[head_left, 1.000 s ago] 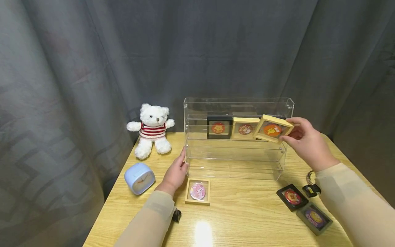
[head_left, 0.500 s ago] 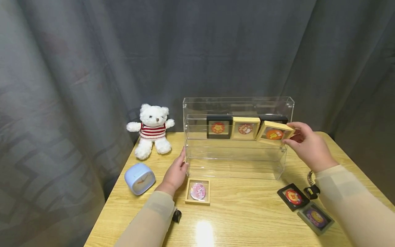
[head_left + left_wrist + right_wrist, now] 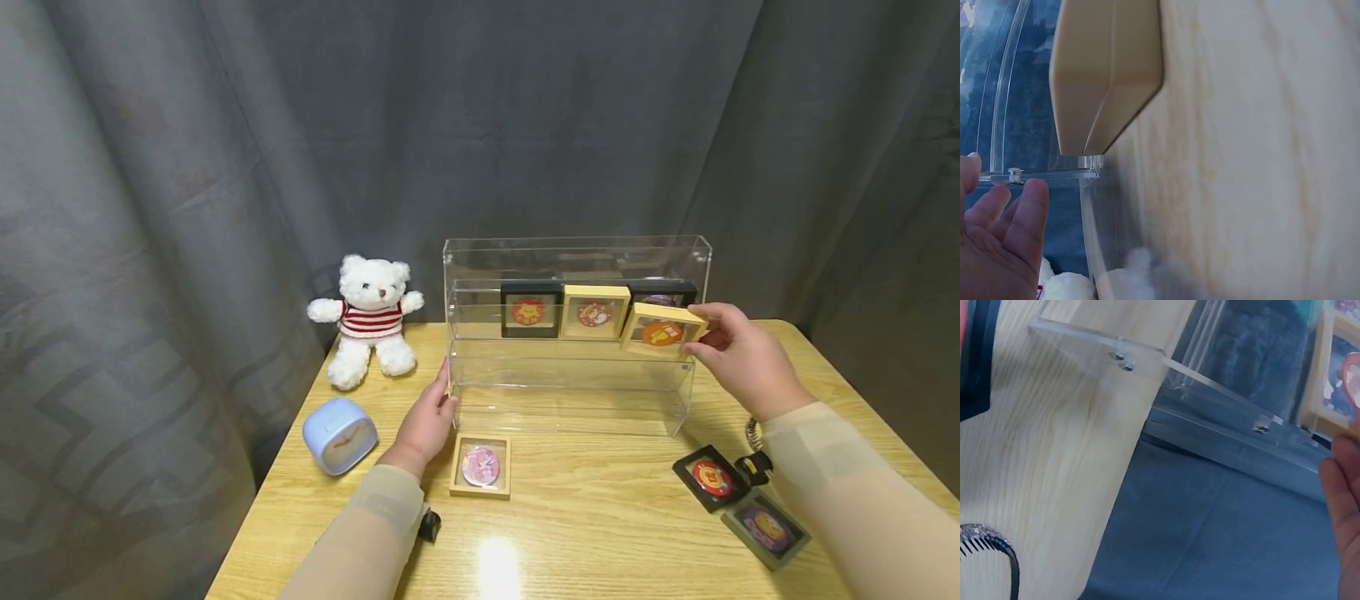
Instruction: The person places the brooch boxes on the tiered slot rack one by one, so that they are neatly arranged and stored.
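A clear acrylic tiered display stand stands on the table. My left hand touches its left side panel, fingers fairly straight; in the left wrist view the fingertips meet the panel's edge. My right hand pinches the right side of a light-wood badge frame with an orange badge. That frame is tilted back at the stand's right end, in front of a black badge frame it partly covers. Left of it, a light-wood frame and a black frame stand upright on the stand.
A light-wood frame with a pink badge lies before the stand. A black frame and a grey-green frame lie at the right, near a dark coiled item. A white teddy bear and blue clock are at the left.
My right hand has lowered the orange-badge frame slightly and levelled it, so more of the black frame behind shows. My left hand has stayed at the stand's side.
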The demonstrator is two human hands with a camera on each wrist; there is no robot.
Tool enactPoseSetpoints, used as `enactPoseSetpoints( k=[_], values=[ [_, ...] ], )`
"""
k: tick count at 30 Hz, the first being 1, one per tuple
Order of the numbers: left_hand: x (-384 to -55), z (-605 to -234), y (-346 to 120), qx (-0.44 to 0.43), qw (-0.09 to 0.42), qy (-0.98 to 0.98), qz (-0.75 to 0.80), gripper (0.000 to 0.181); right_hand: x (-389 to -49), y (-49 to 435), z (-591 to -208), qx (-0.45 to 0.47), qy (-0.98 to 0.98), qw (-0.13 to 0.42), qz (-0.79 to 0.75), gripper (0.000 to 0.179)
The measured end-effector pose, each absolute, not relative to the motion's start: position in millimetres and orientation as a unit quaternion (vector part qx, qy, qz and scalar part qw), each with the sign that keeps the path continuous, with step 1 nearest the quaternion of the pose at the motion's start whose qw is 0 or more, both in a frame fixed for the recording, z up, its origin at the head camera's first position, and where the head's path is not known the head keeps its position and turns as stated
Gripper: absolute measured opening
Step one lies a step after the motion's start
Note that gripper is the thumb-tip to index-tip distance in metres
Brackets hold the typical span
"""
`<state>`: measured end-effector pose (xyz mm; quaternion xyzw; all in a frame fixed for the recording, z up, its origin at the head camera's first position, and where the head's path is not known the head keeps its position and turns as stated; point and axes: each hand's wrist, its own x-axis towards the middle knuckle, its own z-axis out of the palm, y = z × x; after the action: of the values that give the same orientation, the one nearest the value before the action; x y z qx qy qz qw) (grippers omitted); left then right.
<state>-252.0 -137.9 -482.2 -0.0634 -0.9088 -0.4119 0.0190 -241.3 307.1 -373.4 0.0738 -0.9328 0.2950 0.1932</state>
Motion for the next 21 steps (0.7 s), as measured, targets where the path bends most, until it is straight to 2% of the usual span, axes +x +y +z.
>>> enactPoseSetpoints(
  k=[21],
  values=[
    [-251.0,-480.9,-137.0,-0.055,0.013,-0.909,-0.412,0.070,-242.2,306.3,-393.9,0.141,-0.934,0.240,0.223,0.029]
  ],
)
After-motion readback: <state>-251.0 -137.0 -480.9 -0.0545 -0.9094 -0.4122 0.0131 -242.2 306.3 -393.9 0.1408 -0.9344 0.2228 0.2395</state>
